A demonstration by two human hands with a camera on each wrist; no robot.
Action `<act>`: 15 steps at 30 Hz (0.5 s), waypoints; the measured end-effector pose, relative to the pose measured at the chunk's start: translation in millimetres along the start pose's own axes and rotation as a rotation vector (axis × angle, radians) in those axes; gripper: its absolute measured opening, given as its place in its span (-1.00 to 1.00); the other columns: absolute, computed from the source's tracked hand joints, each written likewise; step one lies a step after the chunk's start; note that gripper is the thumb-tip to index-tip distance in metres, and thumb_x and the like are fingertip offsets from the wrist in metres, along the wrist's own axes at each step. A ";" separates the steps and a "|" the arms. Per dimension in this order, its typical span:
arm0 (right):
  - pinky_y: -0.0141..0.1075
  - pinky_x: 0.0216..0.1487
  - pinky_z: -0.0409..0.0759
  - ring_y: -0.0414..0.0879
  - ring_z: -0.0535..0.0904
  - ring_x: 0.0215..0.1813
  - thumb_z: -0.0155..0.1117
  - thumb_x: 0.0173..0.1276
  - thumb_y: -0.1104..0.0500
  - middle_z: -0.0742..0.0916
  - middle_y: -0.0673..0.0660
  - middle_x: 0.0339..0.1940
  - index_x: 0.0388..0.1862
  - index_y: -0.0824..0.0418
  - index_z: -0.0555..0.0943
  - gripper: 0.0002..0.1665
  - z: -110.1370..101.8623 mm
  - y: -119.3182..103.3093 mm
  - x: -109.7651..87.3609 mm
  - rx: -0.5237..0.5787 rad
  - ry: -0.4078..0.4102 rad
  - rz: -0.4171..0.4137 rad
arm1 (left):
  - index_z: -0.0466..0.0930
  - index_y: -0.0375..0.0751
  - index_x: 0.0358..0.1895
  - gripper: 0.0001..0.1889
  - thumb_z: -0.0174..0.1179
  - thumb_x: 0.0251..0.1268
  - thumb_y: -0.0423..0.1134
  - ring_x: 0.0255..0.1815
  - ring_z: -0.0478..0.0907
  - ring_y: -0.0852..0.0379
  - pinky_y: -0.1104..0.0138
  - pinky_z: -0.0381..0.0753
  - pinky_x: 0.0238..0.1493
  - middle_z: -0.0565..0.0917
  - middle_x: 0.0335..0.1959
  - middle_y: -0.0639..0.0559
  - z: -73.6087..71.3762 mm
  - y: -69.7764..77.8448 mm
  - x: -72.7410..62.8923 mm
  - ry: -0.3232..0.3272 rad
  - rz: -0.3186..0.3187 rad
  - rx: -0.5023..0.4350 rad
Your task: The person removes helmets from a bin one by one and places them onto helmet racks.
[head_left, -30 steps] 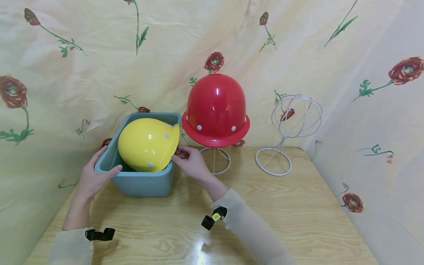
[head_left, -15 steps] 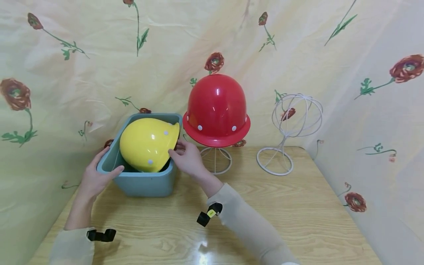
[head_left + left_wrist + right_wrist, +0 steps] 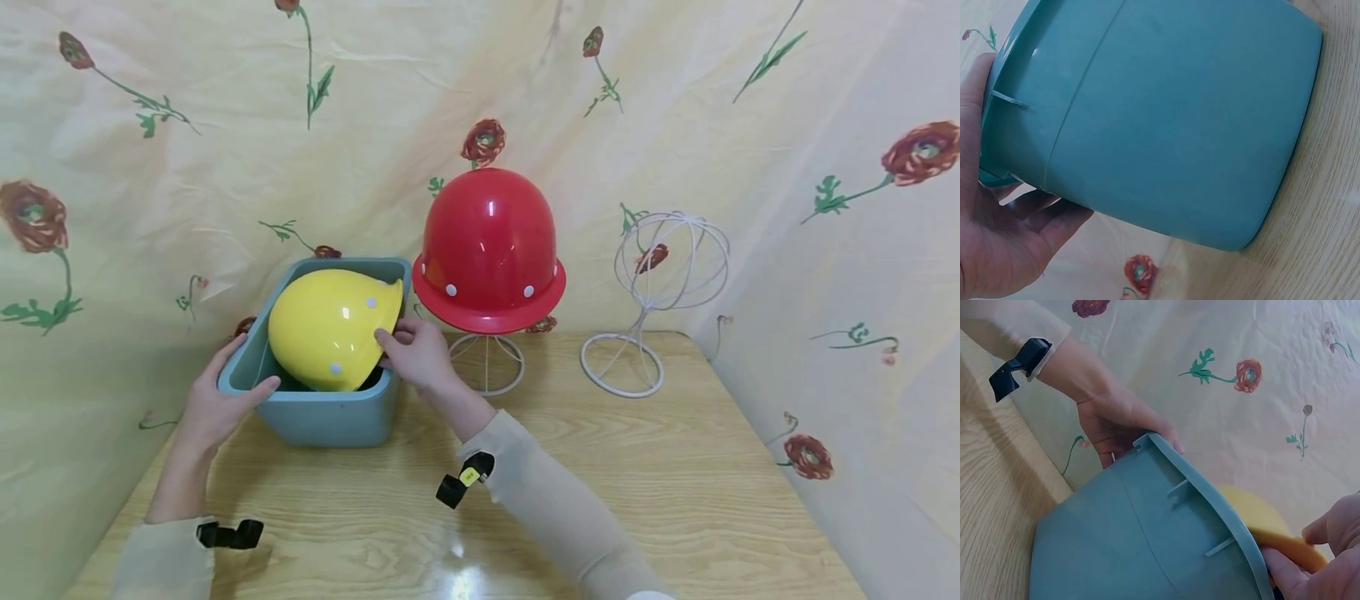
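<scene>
A yellow hard hat (image 3: 322,325) lies on its side in a blue-green plastic bin (image 3: 322,421), its brim toward the right. My right hand (image 3: 420,354) pinches the brim, thumb on the outer face and the other fingers tucked behind it. The right wrist view shows that thumb and a finger on either side of the brim (image 3: 1291,547). At the bin's near left corner, my left hand (image 3: 213,408) grips the rim, thumb over the top edge. In the left wrist view its fingers curl under the rim against the bin's outer wall (image 3: 1179,125).
A red hard hat (image 3: 491,250) sits on a white wire stand just right of the bin. Farther right stands a bare white wire stand (image 3: 633,308). Everything rests on a wooden table (image 3: 675,483), with a flowered cloth (image 3: 360,167) hanging behind and at both sides.
My right hand has moved slightly left and up along the brim, its fingers going farther behind it. The yellow hard hat has turned a little in the bin. My left hand stays on the rim.
</scene>
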State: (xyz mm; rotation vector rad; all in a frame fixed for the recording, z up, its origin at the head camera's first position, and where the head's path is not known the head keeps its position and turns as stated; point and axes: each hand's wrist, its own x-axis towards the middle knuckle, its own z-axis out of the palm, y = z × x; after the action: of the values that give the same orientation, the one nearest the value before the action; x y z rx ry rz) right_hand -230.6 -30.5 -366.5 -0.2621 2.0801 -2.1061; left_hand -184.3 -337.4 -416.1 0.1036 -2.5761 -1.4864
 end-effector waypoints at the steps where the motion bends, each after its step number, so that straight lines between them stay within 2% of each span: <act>1: -0.12 0.13 0.78 0.10 0.82 0.14 0.32 0.59 0.16 0.79 0.29 0.16 0.39 0.38 0.54 -0.50 0.0 0.2 -0.1 0.003 -0.005 0.011 | -0.10 0.16 0.78 0.02 0.40 0.44 0.01 0.54 0.15 -0.48 -0.44 0.34 0.39 0.03 0.73 -0.39 0.3 0.1 -0.2 0.001 0.001 -0.003; 5: -0.12 0.12 0.79 0.10 0.82 0.14 0.32 0.59 0.17 0.80 0.28 0.15 0.37 0.37 0.55 -0.51 0.2 0.9 1.6 0.023 -0.024 0.045 | -0.10 0.19 0.78 0.02 0.40 0.44 0.00 0.54 0.16 -0.47 -0.40 0.37 0.38 0.05 0.72 -0.39 0.7 0.7 -1.2 0.002 0.006 -0.001; 6: -0.13 0.11 0.79 0.09 0.82 0.14 0.33 0.58 0.18 0.80 0.28 0.15 0.37 0.37 0.55 -0.51 0.3 0.9 2.1 0.020 -0.031 0.049 | -0.09 0.19 0.78 0.01 0.39 0.44 0.00 0.53 0.18 -0.46 -0.32 0.44 0.34 0.06 0.72 -0.39 0.4 0.9 -1.3 0.003 0.007 0.005; 8: -0.12 0.11 0.79 0.10 0.81 0.15 0.33 0.57 0.19 0.80 0.29 0.16 0.38 0.38 0.55 -0.50 0.7 0.2 3.2 0.022 -0.047 0.057 | -0.08 0.21 0.77 0.00 0.39 0.44 0.00 0.51 0.21 -0.42 -0.02 0.55 0.26 0.09 0.71 -0.39 -0.2 0.9 -1.4 0.008 0.012 0.016; 11: -0.11 0.12 0.79 0.12 0.81 0.16 0.33 0.56 0.23 0.79 0.30 0.18 0.40 0.39 0.54 -0.49 1.2 -1.2 4.2 0.032 -0.070 0.064 | -0.06 0.22 0.77 -0.01 0.40 0.44 0.00 0.48 0.26 -0.37 0.42 0.49 0.05 0.13 0.70 -0.37 -1.1 0.5 -1.4 0.015 0.023 0.027; 13: -0.10 0.11 0.79 0.13 0.80 0.16 0.32 0.56 0.26 0.78 0.32 0.17 0.39 0.41 0.54 -0.50 1.6 -1.7 4.4 0.044 -0.079 0.071 | -0.05 0.23 0.77 -0.01 0.40 0.44 -0.01 0.47 0.28 -0.36 0.57 0.40 -0.05 0.15 0.69 -0.37 -1.3 0.0 -1.4 0.018 0.028 0.026; 15: -0.11 0.10 0.80 0.14 0.81 0.15 0.32 0.55 0.29 0.78 0.32 0.16 0.38 0.41 0.55 -0.51 1.7 -1.9 4.8 0.052 -0.085 0.074 | -0.04 0.21 0.77 -0.01 0.40 0.44 -0.01 0.47 0.28 -0.36 0.61 0.38 -0.08 0.15 0.69 -0.37 -1.2 0.0 -1.6 0.017 0.032 0.022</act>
State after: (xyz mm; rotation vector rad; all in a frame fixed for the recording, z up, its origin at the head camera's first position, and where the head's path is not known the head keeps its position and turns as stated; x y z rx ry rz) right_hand -234.8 -33.2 -364.5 -0.2584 1.9548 -2.0652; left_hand -182.6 -338.2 -415.7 0.0768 -2.5689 -1.4394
